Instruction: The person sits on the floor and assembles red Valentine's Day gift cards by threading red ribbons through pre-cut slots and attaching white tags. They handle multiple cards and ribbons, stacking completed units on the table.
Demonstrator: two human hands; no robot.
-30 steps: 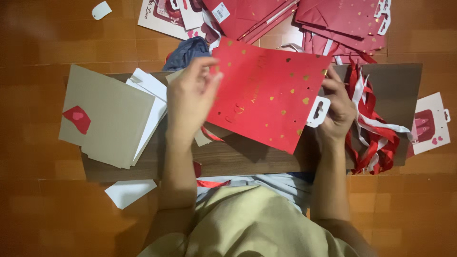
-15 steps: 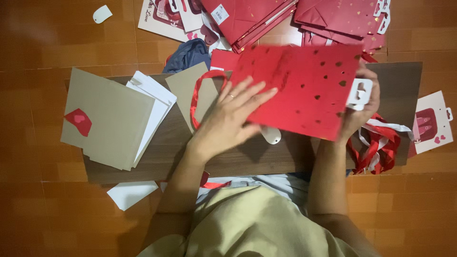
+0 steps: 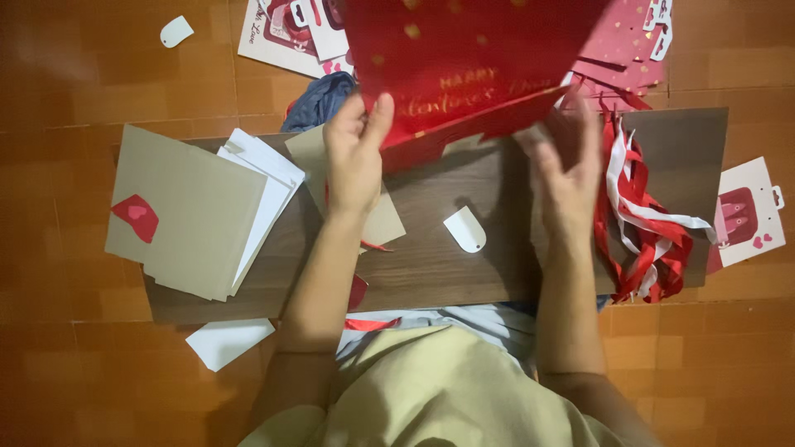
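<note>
- The left hand [image 3: 354, 157] pinches the near left edge of a red paper bag [image 3: 464, 62] (gold-speckled), thumb on its face.
- The right hand [image 3: 567, 170], blurred, is spread open at the bag's near right edge; whether it grips cannot be told.
- The bag is raised over the far side of the wooden board [image 3: 439, 248].
- A white tag [image 3: 464, 229] lies between the wrists; red-and-white ribbons [image 3: 646, 223] lie right.

Red paper bag [image 3: 464, 66] cut off by the top edge, so we can't see its handles or upper half. Right hand [image 3: 567, 170] motion-blurred, we can't tell whether its fingers touch the bag. Beige card [image 3: 389, 219] partly hidden under the left hand [image 3: 354, 157]. Blue cloth [image 3: 319, 103] at the board's [image 3: 464, 273] far edge mostly covered. Red bag pile [image 3: 629, 50] clipped top right. Our elbows leave the bottom edge
</note>
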